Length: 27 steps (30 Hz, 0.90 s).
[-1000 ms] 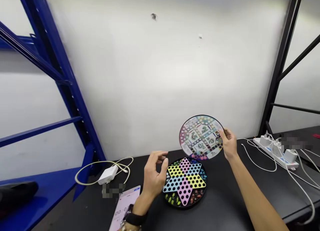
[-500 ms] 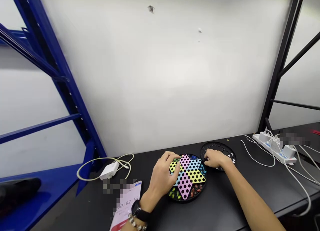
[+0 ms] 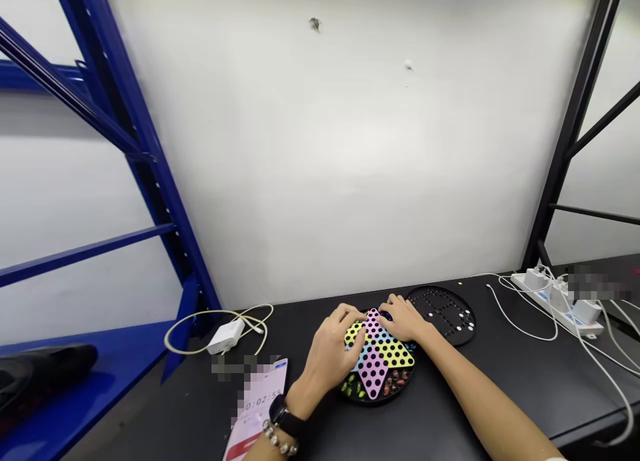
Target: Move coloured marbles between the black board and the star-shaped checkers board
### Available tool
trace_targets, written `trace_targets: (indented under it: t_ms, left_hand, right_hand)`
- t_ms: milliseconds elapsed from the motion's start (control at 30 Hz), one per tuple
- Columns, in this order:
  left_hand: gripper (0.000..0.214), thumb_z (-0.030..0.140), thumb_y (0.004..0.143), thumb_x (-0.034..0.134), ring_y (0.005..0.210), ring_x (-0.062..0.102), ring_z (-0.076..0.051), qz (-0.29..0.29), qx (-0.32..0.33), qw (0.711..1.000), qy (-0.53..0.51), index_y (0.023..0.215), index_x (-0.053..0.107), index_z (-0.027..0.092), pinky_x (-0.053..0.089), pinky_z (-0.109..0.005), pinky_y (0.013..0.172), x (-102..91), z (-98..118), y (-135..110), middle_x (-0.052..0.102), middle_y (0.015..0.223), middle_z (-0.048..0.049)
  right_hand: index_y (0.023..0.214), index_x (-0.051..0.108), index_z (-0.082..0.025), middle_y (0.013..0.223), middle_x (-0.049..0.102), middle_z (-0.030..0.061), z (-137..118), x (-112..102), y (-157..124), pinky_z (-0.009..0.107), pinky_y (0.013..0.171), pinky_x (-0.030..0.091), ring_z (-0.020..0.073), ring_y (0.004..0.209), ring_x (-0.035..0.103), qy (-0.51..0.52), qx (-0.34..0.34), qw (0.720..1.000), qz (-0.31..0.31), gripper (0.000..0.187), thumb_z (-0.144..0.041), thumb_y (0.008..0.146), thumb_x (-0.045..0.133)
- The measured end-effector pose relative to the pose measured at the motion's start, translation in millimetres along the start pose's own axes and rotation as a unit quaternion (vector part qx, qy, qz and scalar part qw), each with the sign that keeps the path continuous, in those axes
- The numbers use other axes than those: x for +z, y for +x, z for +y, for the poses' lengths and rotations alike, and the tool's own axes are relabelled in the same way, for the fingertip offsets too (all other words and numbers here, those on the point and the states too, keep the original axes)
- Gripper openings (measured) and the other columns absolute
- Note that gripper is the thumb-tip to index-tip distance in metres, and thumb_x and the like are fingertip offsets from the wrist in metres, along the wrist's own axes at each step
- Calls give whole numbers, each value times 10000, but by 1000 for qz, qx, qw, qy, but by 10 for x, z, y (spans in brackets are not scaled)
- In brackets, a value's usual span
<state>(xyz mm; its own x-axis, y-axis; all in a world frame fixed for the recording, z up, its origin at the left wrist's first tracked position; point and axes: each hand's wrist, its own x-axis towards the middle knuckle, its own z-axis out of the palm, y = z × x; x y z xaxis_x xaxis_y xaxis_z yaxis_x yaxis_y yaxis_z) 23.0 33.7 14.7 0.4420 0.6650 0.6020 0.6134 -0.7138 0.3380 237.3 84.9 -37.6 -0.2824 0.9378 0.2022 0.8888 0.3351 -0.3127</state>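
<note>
A round black Chinese checkers board (image 3: 373, 402) lies on the black table. Its star of pink, yellow and blue points is full of holes, and green and reddish pieces sit in compartments around it. My left hand (image 3: 333, 346) is over the board's left side, thumb and fingers apart in a loose curve. At the upper right of the star is my right hand (image 3: 404, 319), its fingers spread across the board's rim area; its fingertips are partly hidden. Behind the right hand lies a round black perforated tray or lid (image 3: 443, 314) with a few white discs on it.
A phone (image 3: 260, 401) showing a timer lies beside my left wrist. At left is a white adapter (image 3: 226, 336) with a looped cable. A white power strip (image 3: 560, 304) with plugs and cables sits at right. Blue (image 3: 165, 181) and black shelf frames flank the white wall.
My right hand has moved left from the round black tray onto the upper right of the board, uncovering white discs. My left hand stays over the board's left side. The view shifts slightly.
</note>
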Motion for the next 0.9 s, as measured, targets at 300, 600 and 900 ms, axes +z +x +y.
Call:
trace_targets:
  t_ms: [300,600,900]
  left_hand:
    - [188,216,878,496,875,620,-190,-3,14,1000,-15,968,659,243,511,-323,790,1,-9,-8,615,995,-30]
    - [188,223,888,484,870,603,-180,-12,21,999,-37,892,672,237,494,-312,794,14,-16,13,608,965,-37]
    - [182,203,887,491,872,608,-173,-17,21,998,-49,894,669,237,497,-298,806,10,-24,-4,609,963,-30]
  right_hand:
    - [1001,680,-247,973,558,55,117,89,197,288,776,378,186,869,569,19,4,999,-48,431,-472,989,313]
    - [876,716,-224,991,622,54,147,101,180,254,770,376,175,932,586,23,55,998,-24,437,-456,979,360]
    - [791,702,-183,977,698,81,104,60,203,256,750,380,198,921,628,5,61,997,-44,580,-598,963,336]
